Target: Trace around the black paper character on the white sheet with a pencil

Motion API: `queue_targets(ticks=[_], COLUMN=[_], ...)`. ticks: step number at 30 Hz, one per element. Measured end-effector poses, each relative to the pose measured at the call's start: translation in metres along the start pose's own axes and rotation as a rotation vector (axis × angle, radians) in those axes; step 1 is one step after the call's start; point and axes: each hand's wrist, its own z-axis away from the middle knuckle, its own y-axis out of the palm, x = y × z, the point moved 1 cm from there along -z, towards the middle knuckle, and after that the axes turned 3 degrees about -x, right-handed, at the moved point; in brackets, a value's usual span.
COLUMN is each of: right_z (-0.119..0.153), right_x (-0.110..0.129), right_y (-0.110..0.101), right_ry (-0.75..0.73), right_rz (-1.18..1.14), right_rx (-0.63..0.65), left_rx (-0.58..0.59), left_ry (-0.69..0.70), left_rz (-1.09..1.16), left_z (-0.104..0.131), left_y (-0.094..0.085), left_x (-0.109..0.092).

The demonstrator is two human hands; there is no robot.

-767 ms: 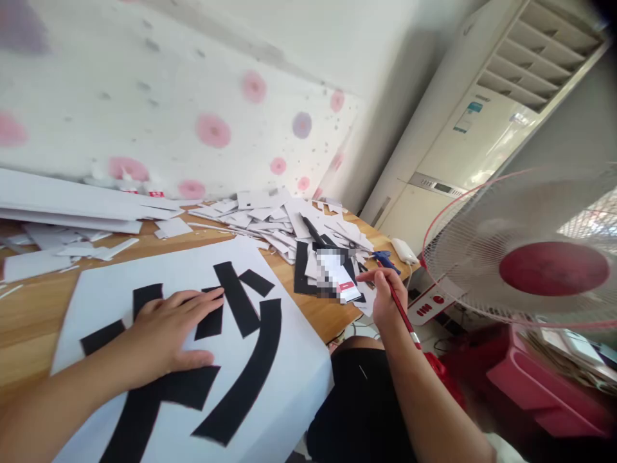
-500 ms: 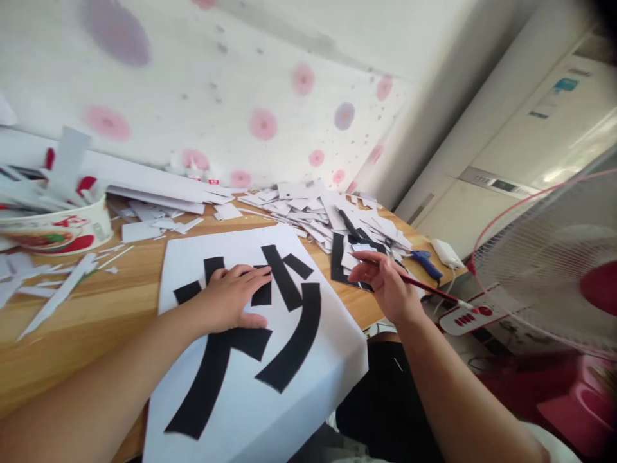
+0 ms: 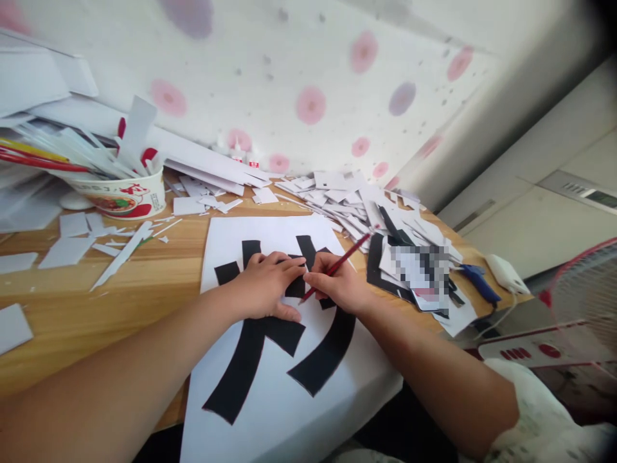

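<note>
Pressing flat on the large white paper sheet (image 3: 270, 411) with thick black strokes, the left hand (image 3: 264, 286) lies palm down with fingers spread and together, holding nothing, its fingertips on one of the black cut-out strokes (image 3: 250, 350) near the middle of the sheet. Just to its right, touching or nearly touching it, the right hand (image 3: 337, 286) is closed around a slim red pencil-like tool (image 3: 337, 265), pinched between thumb and fingers; the tool's dark tip points down at the sheet right beside the left fingertips, and its shaft slants up and away to the right. The sheet itself lies under both hands on a light wooden tabletop (image 3: 96, 302), its near edge hanging over the table's front.

Beyond the right hand lies a loose heap of white paper offcuts (image 3: 347, 199) mixed with black scraps (image 3: 376, 267). Further right of that hand rest a blue-handled tool (image 3: 477, 283) and a small white plastic box with a cord (image 3: 504, 273), near the table's corner. Far to the left of the left hand stands a round paper bowl with red print (image 3: 120, 196), stuffed with white strips. More white strips and chips (image 3: 120, 254) are scattered between that bowl and the left forearm. A white wall with pink and purple dots (image 3: 311, 103) rises behind the table.
</note>
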Motion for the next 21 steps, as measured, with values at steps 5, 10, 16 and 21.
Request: queue_targets(ticks=[5, 10, 16, 21], right_z=[-0.005, -0.004, -0.006, -0.007], right_x=[-0.012, -0.017, -0.016, -0.016], right_y=[0.004, 0.008, 0.008, 0.010], right_ry=[-0.082, -0.156, -0.163, -0.177], right_rz=[0.026, 0.053, 0.082, 0.111], right_rx=[-0.102, -0.089, -0.080, -0.084], left_rx=[0.026, 0.084, 0.122, 0.160], left_ry=[-0.003, -0.055, -0.049, -0.052], left_rz=[0.002, -0.003, -0.017, -0.031], left_z=[-0.001, -0.001, -0.002, -0.003], left_y=[0.004, 0.008, 0.007, 0.006], left_x=[0.000, 0.002, 0.002, 0.002])
